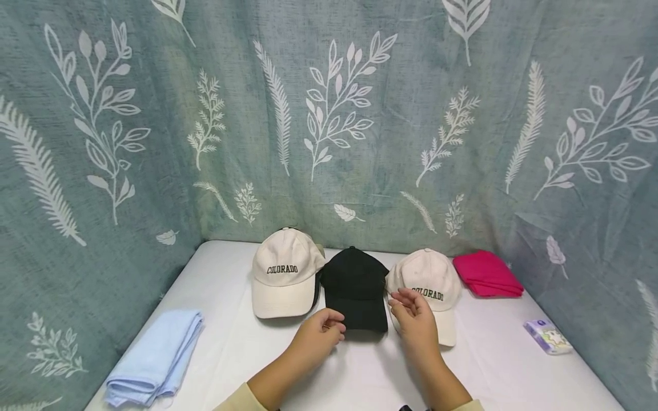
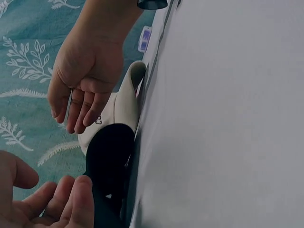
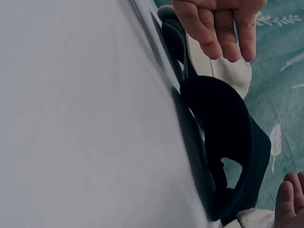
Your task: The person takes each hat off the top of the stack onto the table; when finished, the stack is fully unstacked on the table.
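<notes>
In the head view, the black cap (image 1: pixel 353 279) sits at lower centre on the white tabletop (image 1: pixel 226 354), between the left cream cap (image 1: pixel 283 294) and the right cream cap (image 1: pixel 421 271). My left hand (image 1: pixel 320 334) is by its brim, fingers loosely bent; my right hand (image 1: pixel 415 318) is opposite, fingers slack. I judge I'm at arranging this cap; adjusting it further would call for a light grip on both sides.

In the left wrist view, my hands, lower left and upper left, hold nothing.

In the right wrist view, my left fingers hang empty at upper right; my right hand is cropped lower right.
</notes>
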Tool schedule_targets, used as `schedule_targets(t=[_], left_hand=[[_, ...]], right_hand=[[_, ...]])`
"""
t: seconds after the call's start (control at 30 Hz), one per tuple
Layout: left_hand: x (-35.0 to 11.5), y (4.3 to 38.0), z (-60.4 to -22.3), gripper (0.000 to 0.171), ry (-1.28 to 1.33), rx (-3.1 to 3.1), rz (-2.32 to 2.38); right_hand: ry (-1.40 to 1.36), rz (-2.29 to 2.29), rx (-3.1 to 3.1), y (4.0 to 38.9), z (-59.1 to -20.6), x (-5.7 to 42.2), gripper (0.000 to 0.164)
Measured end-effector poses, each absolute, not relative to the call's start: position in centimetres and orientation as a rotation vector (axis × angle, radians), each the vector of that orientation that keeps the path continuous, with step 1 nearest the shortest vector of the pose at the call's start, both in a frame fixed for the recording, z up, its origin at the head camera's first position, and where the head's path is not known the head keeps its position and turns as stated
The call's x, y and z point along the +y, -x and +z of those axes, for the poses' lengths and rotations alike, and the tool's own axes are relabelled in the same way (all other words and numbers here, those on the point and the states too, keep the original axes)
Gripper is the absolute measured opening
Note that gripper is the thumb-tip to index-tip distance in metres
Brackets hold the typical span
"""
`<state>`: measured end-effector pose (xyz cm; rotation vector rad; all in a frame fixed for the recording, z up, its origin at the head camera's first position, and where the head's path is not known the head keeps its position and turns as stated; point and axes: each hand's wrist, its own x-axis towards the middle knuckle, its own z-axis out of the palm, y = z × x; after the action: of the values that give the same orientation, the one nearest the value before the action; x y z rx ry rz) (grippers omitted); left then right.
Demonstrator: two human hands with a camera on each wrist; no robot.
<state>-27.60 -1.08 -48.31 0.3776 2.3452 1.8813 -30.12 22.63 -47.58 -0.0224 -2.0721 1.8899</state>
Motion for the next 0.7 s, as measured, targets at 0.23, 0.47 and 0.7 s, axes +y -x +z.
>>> schedule_targets(t=[0.23, 0.47, 0.7], left_hand=[[-3.2, 28.3, -48.3, 0.030, -0.344, 2.406, 1.954], [-5.4, 28.7, -48.3, 0.030, -0.253, 2.487, 1.976], [-7.0, 29.0, -47.9, 0.030, -0.175, 2.523, 2.041]], right_hand=[[-0.037, 1.912, -2.093, 30.7, -47.1, 20.8, 0.036], [-0.051, 1.989, -2.059, 31.7, -46.9, 18.7, 0.036], [-0.064, 2.038, -2.054, 32.5, -46.9, 16.9, 0.035]])
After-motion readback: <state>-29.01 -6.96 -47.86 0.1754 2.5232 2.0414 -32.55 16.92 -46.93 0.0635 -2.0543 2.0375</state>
